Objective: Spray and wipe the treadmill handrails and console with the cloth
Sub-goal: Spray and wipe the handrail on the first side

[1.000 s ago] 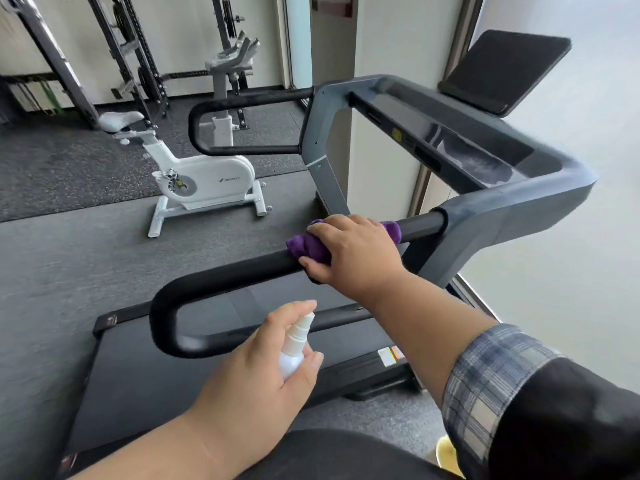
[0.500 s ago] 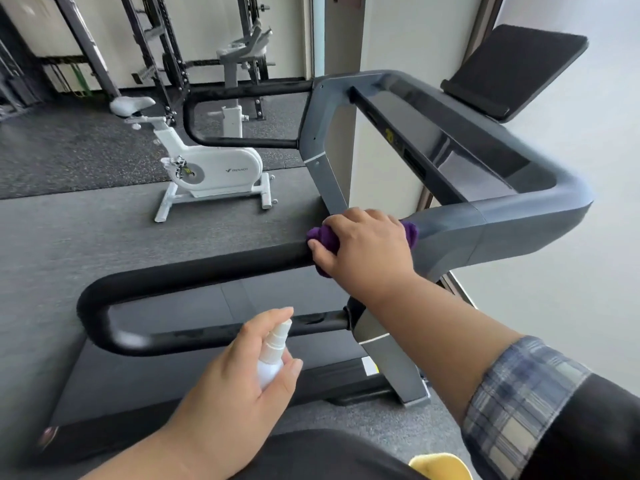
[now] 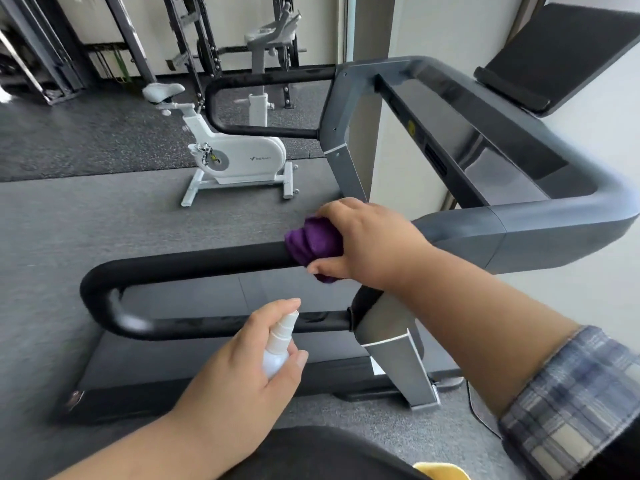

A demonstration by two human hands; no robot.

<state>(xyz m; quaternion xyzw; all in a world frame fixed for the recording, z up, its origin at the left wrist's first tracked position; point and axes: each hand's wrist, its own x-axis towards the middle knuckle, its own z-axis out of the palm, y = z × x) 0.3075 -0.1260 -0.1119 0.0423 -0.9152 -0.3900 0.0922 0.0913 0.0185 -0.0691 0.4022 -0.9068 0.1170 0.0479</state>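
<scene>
Gripping the near handrail (image 3: 194, 263) of the treadmill (image 3: 519, 233), the right hand (image 3: 370, 240) has its fingers and thumb curled round a bunched purple cloth (image 3: 311, 242), which is wrapped over the black padded bar close to where that bar meets the grey frame. Below the handrail and nearer the camera, the left hand (image 3: 242, 372) holds a small white spray bottle (image 3: 277, 348) upright, fingers closed round its body and the forefinger resting on top of the nozzle; the bottle sits in front of the handrail's lower bar, and whether it touches the bar cannot be told.

From the handrail, the grey frame rises and bends round to a dark, glossy console (image 3: 460, 133), above which a tilted black screen (image 3: 568, 53) stands at the far right. A second black handrail (image 3: 266, 79) loops out from the far side of the console. Under the near handrail lies the dark treadmill deck (image 3: 214, 355), carried on a grey upright post (image 3: 398, 355).

Beyond the handrail the floor (image 3: 69, 216) is grey carpet, giving way farther off to a band of dark speckled rubber matting (image 3: 86, 140). On the carpet, past the handrail, stands a white exercise bike (image 3: 235, 157) with a pale saddle. Behind it, against a cream wall, are black and grey steel racks (image 3: 194, 46). A plaid sleeve (image 3: 571, 407) covers the right forearm above the wrist at the lower right.
</scene>
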